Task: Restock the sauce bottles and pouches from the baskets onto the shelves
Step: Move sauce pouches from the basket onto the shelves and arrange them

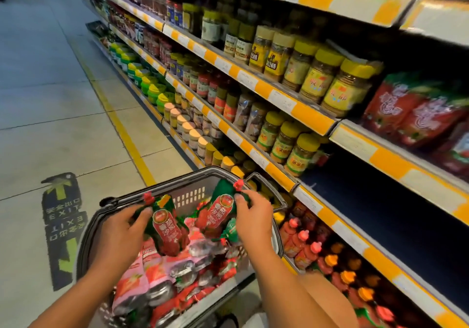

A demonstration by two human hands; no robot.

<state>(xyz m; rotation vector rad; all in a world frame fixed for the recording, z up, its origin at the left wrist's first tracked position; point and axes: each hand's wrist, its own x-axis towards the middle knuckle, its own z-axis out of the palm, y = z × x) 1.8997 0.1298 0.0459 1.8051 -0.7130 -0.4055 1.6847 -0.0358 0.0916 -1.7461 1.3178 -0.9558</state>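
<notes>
Clearly we are early: our left hand (121, 228) and right hand (250, 216) each grip a ketchup pouch (168, 228), the basket (177, 190) remains full, and the dark shelf (396, 216) gapes.

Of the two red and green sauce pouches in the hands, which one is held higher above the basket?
The pouch in the right hand: this right-hand pouch has its red cap near the basket's far rim, above the left-hand pouch.
</notes>
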